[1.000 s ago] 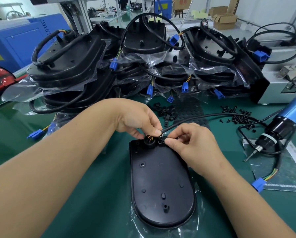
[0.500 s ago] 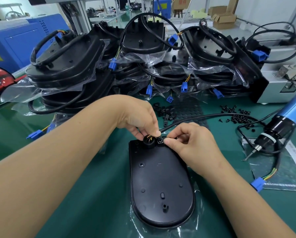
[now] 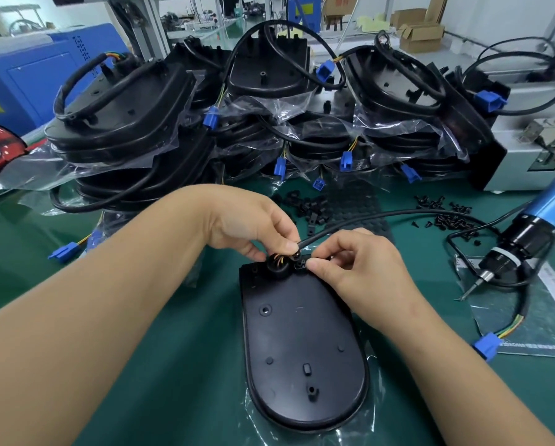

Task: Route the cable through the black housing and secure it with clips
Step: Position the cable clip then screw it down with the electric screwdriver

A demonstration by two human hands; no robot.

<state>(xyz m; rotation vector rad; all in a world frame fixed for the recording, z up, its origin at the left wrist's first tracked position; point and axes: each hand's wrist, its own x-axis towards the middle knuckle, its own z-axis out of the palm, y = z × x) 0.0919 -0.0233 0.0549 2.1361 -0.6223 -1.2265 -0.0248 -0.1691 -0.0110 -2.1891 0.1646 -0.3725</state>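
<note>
A black oval housing (image 3: 301,342) lies flat on the green mat in front of me. At its far end a round port (image 3: 277,263) shows coloured wires. A black cable (image 3: 398,214) runs from that port off to the right and ends in a blue connector (image 3: 486,346). My left hand (image 3: 253,223) pinches the cable just above the port. My right hand (image 3: 359,262) presses its fingertips on a small black clip (image 3: 300,264) beside the port, where the cable leaves the housing.
Stacks of black housings (image 3: 269,107) with cables and blue plugs fill the back of the bench. Loose black clips (image 3: 308,207) and screws (image 3: 446,214) lie behind my hands. A blue electric screwdriver (image 3: 527,233) rests at the right, a grey machine (image 3: 533,136) behind it.
Both hands stay at the housing's far end with only small finger shifts; the view has moved slightly.
</note>
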